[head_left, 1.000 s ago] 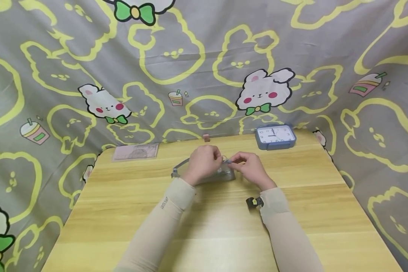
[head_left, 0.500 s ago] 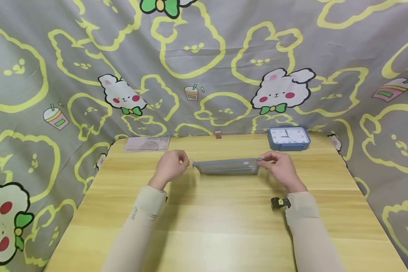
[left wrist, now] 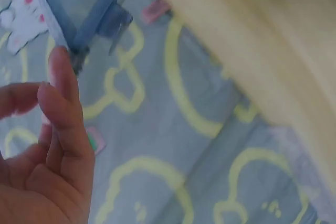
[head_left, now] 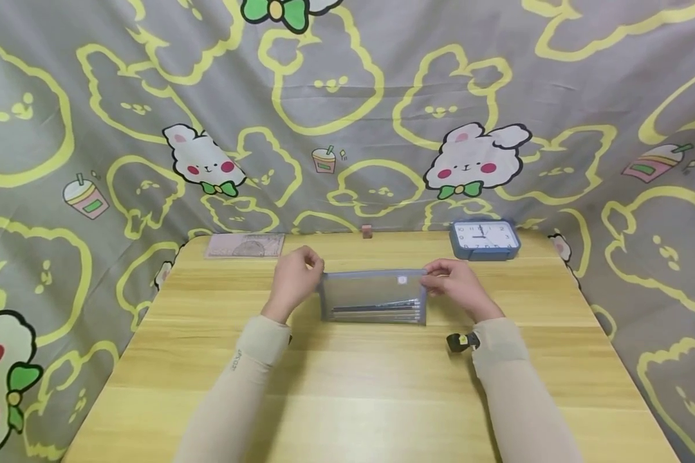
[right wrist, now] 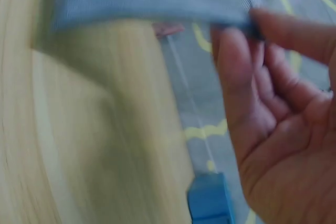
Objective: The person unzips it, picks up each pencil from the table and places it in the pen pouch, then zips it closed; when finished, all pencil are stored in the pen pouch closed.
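A see-through pencil pouch [head_left: 370,288] with a blue-grey border is held upright between the hands, its broad side facing me. Several pencils [head_left: 376,310] lie along its bottom. My left hand [head_left: 294,276] is at the pouch's upper left corner, thumb and forefinger bent toward it. The left wrist view has the forefinger's tip right at the corner of the pouch [left wrist: 86,9]. On the other side, my right hand [head_left: 462,288] pinches the upper right corner between thumb and forefinger. The right wrist view confirms this grip on the pouch's border [right wrist: 131,8].
A blue alarm clock [head_left: 485,240] stands at the back right of the wooden table [head_left: 370,386]. A pinkish banknote-like sheet [head_left: 244,245] lies at the back left. Between them, by the patterned curtain [head_left: 376,116], is a small pink block [head_left: 367,231].
The left hand has moved leftward from beside the right hand, along the pouch's top edge. The pouch has tilted, and its broad side with the pencils now faces me.
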{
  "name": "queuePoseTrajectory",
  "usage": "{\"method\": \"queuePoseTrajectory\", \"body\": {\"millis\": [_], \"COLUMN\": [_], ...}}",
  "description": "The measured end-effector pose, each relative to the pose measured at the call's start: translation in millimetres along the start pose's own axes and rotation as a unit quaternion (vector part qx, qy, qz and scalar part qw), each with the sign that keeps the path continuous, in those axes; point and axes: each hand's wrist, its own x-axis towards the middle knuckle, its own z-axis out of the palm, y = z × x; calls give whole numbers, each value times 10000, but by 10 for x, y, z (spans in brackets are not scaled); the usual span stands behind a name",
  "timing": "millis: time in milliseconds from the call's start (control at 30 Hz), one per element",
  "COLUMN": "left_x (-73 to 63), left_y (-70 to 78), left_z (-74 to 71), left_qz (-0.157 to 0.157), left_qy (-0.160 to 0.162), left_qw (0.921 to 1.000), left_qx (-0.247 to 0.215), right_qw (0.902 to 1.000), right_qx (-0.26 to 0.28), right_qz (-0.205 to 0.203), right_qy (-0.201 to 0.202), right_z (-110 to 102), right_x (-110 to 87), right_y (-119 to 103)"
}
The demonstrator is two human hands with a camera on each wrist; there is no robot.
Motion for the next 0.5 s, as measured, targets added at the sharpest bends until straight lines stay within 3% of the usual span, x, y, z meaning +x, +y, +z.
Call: {"method": "queuePoseTrajectory", "body": {"millis": [133,267,333,433,500], "left_x": [-81,-178,-204,-237,-270], "left_y": [-43,-69,-68,-93,-119], "left_z": [232,371,398,435,461], "left_qz": [-124,80,376,856,1007], "left_qy": [-152,-579,-888,-1358,-1716], "left_qw": [9991,9937,9866,9699,9576], "left_qx": [363,957,1317,1832,2083], "right_qw": [9967,9841,9746,9549,9391], "right_qx": [-668,-1595,-2142,-2915,-3316], "right_qz": [300,87,-181,-555,-810], "right_qy": [335,777,629,2,-395], "right_z": [136,205,216,264,321], "right_x": [31,-26,-71,-141,-180], "right_y": [21,-21,-55,-54,-4]}}
